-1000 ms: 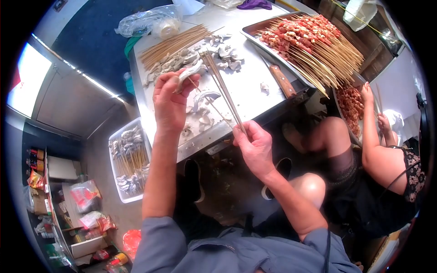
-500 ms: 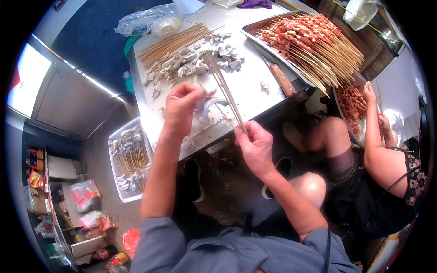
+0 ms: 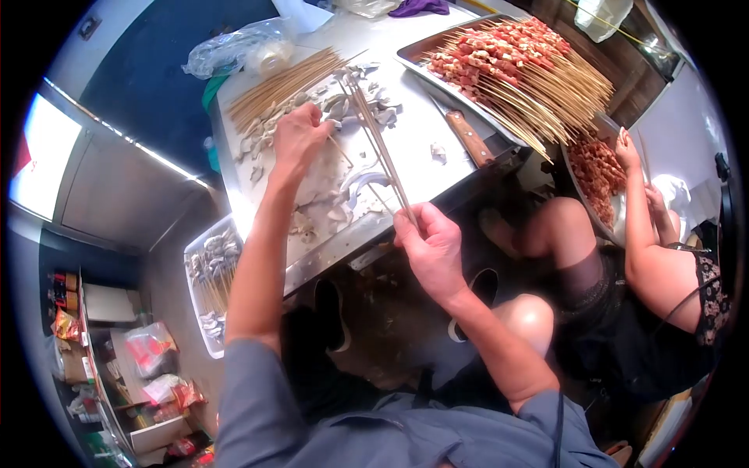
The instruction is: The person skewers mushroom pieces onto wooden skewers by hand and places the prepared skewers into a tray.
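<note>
My right hand (image 3: 433, 246) grips several thin wooden skewers (image 3: 374, 140) by their lower ends, and they slant up and away over the table. My left hand (image 3: 299, 136) is closed in a pinch over a pile of grey-white pieces (image 3: 261, 132) that look like mushroom. What its fingers hold, if anything, is too small to make out. A curved grey-white piece (image 3: 365, 181) lies on the white tabletop (image 3: 406, 164) beside the held skewers. Behind the pile rests a bundle of bare skewers (image 3: 289, 82).
A metal tray (image 3: 413, 58) of raw meat skewers (image 3: 523, 70) stands at the back right, with a wooden-handled knife (image 3: 470, 139) beside it. A co-worker's hand (image 3: 626, 150) is near a bowl of meat (image 3: 593, 175). On the floor at left sits a white tray (image 3: 189, 285) of filled skewers.
My left hand has moved away from the skewers, up and left onto the grey-white pile. My right hand keeps its grip, shifting slightly. The whole view has shifted a little.
</note>
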Demonstrator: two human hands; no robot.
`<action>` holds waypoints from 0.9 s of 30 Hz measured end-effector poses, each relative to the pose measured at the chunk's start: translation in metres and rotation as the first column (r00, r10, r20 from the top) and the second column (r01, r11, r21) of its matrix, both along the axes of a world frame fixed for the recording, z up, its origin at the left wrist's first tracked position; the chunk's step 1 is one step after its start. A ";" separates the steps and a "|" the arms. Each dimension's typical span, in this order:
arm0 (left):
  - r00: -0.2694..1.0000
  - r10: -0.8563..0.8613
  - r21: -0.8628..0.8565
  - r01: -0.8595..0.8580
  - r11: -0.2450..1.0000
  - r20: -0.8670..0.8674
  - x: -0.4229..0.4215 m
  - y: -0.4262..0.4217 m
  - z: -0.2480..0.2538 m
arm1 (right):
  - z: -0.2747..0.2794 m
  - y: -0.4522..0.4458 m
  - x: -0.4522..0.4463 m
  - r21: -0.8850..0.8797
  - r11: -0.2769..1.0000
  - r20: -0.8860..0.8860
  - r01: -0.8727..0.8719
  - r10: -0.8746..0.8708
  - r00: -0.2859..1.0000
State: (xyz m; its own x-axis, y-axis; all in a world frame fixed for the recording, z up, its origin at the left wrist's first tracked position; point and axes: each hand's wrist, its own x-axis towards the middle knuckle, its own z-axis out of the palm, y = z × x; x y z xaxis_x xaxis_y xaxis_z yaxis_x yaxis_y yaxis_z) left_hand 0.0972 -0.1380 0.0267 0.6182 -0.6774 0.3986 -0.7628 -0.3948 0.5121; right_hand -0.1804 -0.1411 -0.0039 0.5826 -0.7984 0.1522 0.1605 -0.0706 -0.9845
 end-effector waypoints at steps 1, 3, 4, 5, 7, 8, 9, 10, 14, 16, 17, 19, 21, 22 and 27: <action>1.000 -0.001 -0.011 0.001 1.000 0.000 0.002 -0.003 -0.003 | 0.001 -0.001 -0.001 0.014 1.000 -0.008 -0.005 0.005 1.000; 1.000 -0.026 -0.027 0.026 0.999 -0.013 0.004 -0.004 -0.008 | 0.003 -0.002 -0.003 0.028 1.000 -0.004 -0.008 0.008 1.000; 0.999 -0.044 -0.044 0.043 0.998 -0.026 0.005 -0.003 -0.011 | 0.003 -0.002 -0.003 0.040 0.999 0.001 -0.018 0.017 1.000; 0.999 -0.044 -0.042 0.043 0.998 -0.027 0.005 -0.001 -0.013 | 0.002 -0.002 -0.004 0.042 0.999 0.000 -0.017 0.017 1.000; 0.947 -0.106 -0.252 0.028 0.967 -0.303 0.006 0.003 -0.017 | 0.003 -0.002 -0.004 0.019 1.000 -0.004 -0.023 0.023 1.000; 0.947 -0.106 -0.252 0.028 0.967 -0.303 0.000 0.009 -0.011 | 0.003 -0.002 -0.004 0.019 1.000 -0.004 -0.023 0.023 1.000; 0.886 -0.160 -0.295 0.028 0.955 -0.436 -0.010 0.019 -0.001 | 0.003 -0.002 -0.005 0.022 0.999 -0.010 -0.027 0.028 1.000; 0.802 -0.216 -0.335 0.021 0.942 -0.557 -0.017 0.026 0.004 | 0.002 -0.002 -0.005 0.026 0.999 -0.017 -0.032 0.032 0.999; 0.598 -0.408 -0.504 0.008 0.864 -0.690 -0.032 0.050 0.010 | 0.003 0.000 -0.005 -0.010 0.999 -0.041 -0.041 0.041 0.998; 0.533 -0.463 -0.561 -0.027 0.827 -0.708 -0.037 0.059 0.005 | 0.002 0.002 -0.004 -0.006 0.999 -0.036 -0.045 0.044 0.998; 0.479 -0.513 -0.599 -0.032 0.800 -0.712 -0.038 0.062 0.000 | 0.002 0.002 -0.003 -0.008 0.999 -0.037 -0.047 0.046 0.998; 0.379 -0.596 -0.660 -0.053 0.750 -0.708 -0.037 0.065 -0.009 | 0.002 0.005 -0.003 -0.003 0.998 -0.048 -0.057 0.056 0.997; 0.361 -0.610 -0.672 -0.065 0.738 -0.705 -0.040 0.068 -0.008 | 0.001 0.006 -0.002 -0.002 0.998 -0.051 -0.060 0.060 0.997; 0.343 -0.626 -0.685 -0.076 0.725 -0.700 -0.042 0.069 -0.008 | 0.001 0.006 -0.001 -0.002 0.998 -0.052 -0.061 0.061 0.997; 0.306 -0.680 -0.728 -0.067 0.683 -0.666 -0.045 0.074 -0.005 | -0.001 0.008 0.000 -0.016 0.997 -0.044 -0.072 0.071 0.996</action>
